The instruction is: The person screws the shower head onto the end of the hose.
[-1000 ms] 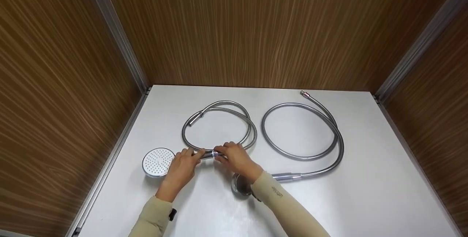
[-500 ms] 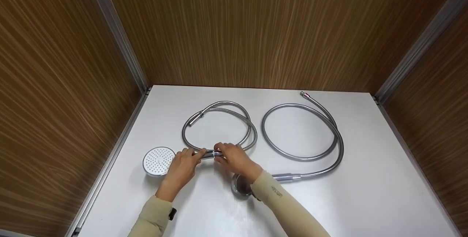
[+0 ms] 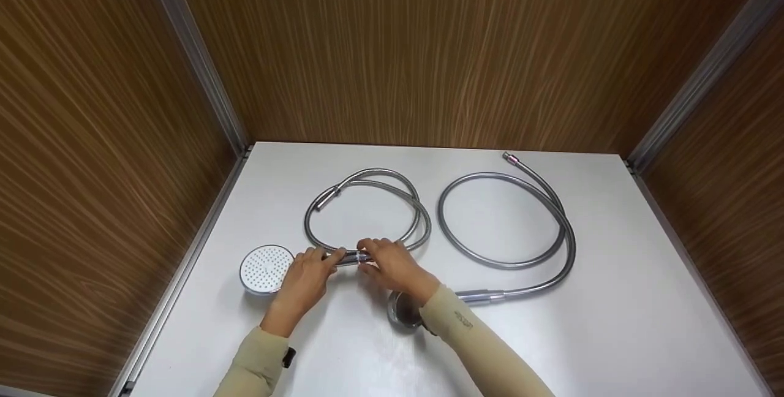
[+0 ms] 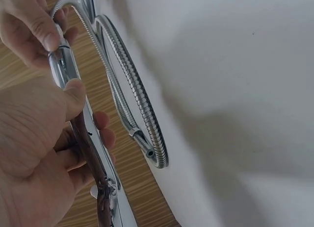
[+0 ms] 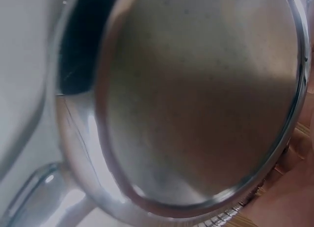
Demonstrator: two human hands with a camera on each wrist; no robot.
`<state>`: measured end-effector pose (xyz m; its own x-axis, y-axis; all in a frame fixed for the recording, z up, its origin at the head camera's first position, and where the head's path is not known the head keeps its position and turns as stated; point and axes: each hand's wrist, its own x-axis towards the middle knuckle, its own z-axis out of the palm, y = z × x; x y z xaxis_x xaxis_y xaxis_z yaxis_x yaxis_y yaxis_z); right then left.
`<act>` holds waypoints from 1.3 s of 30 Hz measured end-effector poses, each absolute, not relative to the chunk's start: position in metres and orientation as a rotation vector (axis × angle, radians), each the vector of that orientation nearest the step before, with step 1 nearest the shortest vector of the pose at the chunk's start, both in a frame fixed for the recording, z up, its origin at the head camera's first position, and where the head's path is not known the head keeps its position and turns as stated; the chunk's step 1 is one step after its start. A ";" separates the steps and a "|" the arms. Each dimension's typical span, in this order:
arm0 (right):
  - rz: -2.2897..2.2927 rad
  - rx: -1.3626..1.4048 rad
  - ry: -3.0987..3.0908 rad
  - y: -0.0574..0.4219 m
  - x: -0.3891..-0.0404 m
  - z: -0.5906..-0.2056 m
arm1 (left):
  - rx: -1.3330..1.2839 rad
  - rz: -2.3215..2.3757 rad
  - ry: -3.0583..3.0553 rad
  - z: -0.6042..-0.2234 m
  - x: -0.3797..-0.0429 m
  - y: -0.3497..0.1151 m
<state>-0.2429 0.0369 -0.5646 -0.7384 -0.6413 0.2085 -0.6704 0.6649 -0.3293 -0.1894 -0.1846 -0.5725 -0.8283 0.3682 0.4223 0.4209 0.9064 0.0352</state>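
Note:
Near the table's middle, my left hand grips the chrome handle of a shower head, whose round white nozzle face points up. Thumb and fingers wrap the handle in the left wrist view. At the handle's end my right hand pinches the joint where a metal shower hose meets it; the fingers partly hide the connection. That hose lies coiled behind the hands. Beneath my right forearm rests a second chrome shower head, partly covered by the sleeve and filling most of the right wrist view.
From the second shower head's handle a grey hose loops across the right side, its end fitting near the back edge. Wood-patterned panels enclose the white table at the back and sides.
Both hands stay almost in place at the joint. The held shower head's face has risen very slightly, and the right fingers have shifted a little.

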 end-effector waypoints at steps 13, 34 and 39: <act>0.579 1.136 -2.789 0.040 -0.239 -0.559 | -0.567 -0.256 -2.692 -0.568 -0.186 -0.182; 0.629 1.132 -2.820 0.042 -0.238 -0.556 | -0.580 -0.287 -2.711 -0.561 -0.183 -0.180; 0.642 1.126 -2.813 0.042 -0.238 -0.557 | -0.581 -0.284 -2.726 -0.560 -0.183 -0.180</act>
